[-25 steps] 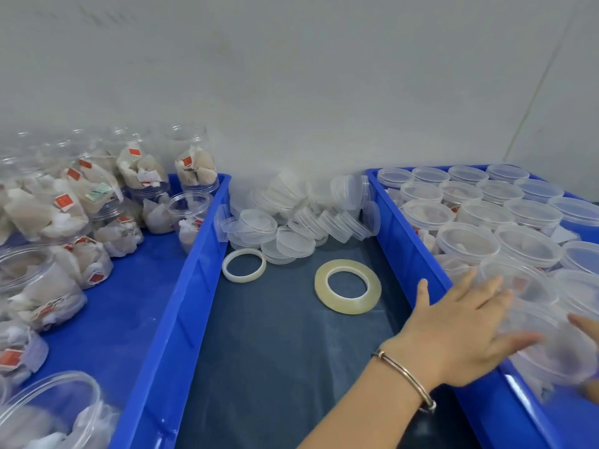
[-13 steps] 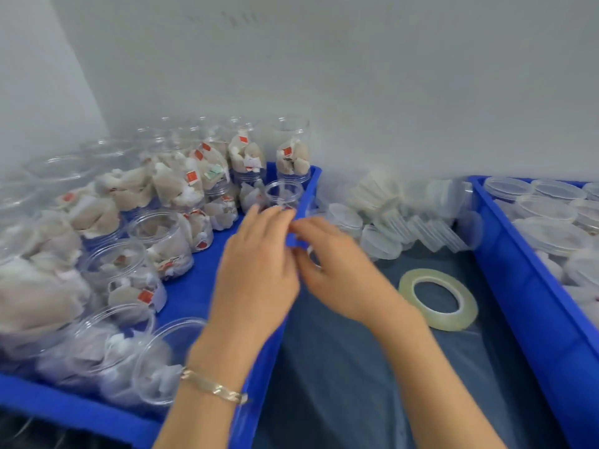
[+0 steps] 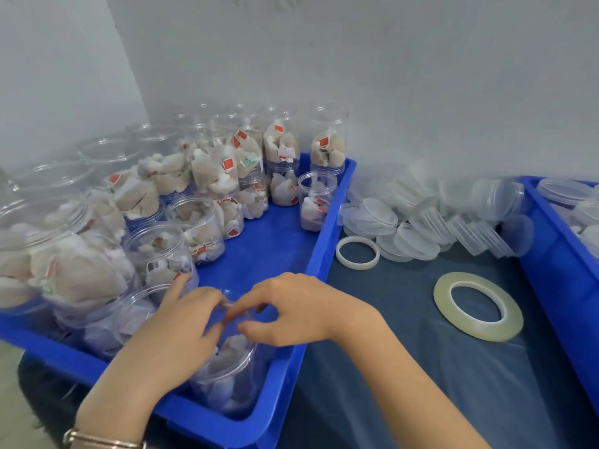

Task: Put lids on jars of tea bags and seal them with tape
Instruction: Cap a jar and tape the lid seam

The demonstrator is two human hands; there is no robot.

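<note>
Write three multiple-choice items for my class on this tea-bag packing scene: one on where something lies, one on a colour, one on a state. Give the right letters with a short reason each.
1. Where does the large tape roll lie?
A. inside the left bin
B. on the dark cloth between the two bins
C. on top of a jar

2. What colour is the left bin that holds the jars?
A. blue
B. green
C. white

3. In what state is the near jar at which both hands work?
A. lidded and taped
B. empty
C. open-topped, with tea bags inside

Answers:
1 B: the roll lies flat on the cloth, right of the bin wall.
2 A: its walls and floor are plainly blue.
3 C: no lid covers its mouth, tea bags show through its wall, and the left hand and right hand meet at its rim.
</note>
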